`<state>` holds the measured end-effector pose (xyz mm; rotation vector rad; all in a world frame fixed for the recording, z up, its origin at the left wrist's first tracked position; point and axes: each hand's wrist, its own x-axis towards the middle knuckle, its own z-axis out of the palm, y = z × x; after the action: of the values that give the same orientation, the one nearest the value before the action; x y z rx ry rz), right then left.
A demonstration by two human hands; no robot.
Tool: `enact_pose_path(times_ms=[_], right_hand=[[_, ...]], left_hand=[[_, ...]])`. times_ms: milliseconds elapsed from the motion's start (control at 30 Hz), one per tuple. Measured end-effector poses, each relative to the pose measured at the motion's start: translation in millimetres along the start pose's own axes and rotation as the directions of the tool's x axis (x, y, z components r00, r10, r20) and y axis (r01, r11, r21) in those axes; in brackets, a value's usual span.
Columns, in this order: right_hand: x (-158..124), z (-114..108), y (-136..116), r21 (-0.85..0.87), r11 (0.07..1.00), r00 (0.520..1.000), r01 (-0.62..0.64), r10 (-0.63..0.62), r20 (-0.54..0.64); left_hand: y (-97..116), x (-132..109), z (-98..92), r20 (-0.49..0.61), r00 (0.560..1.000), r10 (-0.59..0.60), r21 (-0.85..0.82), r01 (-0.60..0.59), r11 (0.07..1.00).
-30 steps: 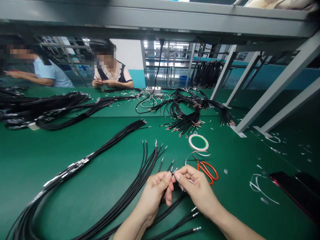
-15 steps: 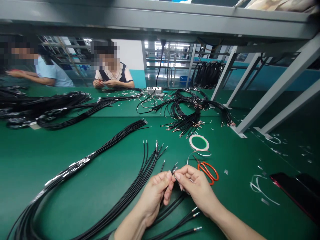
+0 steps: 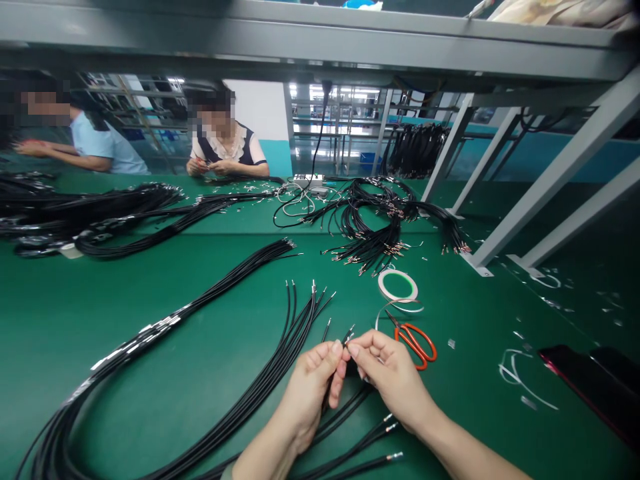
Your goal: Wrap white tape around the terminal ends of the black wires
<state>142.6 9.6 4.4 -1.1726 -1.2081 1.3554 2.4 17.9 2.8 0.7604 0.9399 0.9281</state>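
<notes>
My left hand (image 3: pixel 307 390) and my right hand (image 3: pixel 390 377) meet low in the middle of the view, fingertips pinched together on the stripped end of a black cable (image 3: pixel 347 337). That cable runs down between my palms. More black cables (image 3: pixel 295 320) fan out on the green table (image 3: pixel 200 320) just left of my hands, their metal tips pointing away from me. Three loose cable ends (image 3: pixel 385 427) lie under my right wrist. Orange-handled scissors (image 3: pixel 415 341) rest right behind my right hand.
A roll of tape (image 3: pixel 397 285) lies beyond the scissors. A long cable bundle (image 3: pixel 150 333) curves off to the left. Heaps of cables (image 3: pixel 380 220) fill the far table, where two people sit working. Grey frame legs (image 3: pixel 550 173) slant at right; a dark flat object (image 3: pixel 595 387) lies near the right edge.
Hardly anything differs: both hands stay pinched on the cable end and have shifted very slightly away from me.
</notes>
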Motion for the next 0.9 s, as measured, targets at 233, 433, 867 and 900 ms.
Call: enact_pose_path(times_ms=[233, 433, 867, 900], right_hand=[[-1.3, 1.1, 0.5, 0.090, 0.996, 1.000, -0.028, 0.028, 0.006], [7.5, -0.7, 5.9, 0.342, 0.925, 0.984, -0.163, 0.179, -0.015], [9.6, -9.6, 4.8, 0.175, 0.985, 0.969, 0.010, 0.033, -0.243], [8.6, -8.7, 5.2, 0.162, 0.987, 0.973, 0.019, 0.019, -0.231]], left_hand=[[-0.4, -1.3, -1.2, 0.063, 0.998, -0.023, -0.041, 0.026, 0.999], [4.0, -3.5, 0.2, 0.089, 0.995, 0.041, 0.085, -0.048, 0.995], [-7.7, 0.9, -8.9, 0.024, 0.924, 0.382, 0.548, -0.332, 0.768], [-6.9, 0.2, -8.8, 0.032, 0.905, 0.425, 0.592, -0.360, 0.721]])
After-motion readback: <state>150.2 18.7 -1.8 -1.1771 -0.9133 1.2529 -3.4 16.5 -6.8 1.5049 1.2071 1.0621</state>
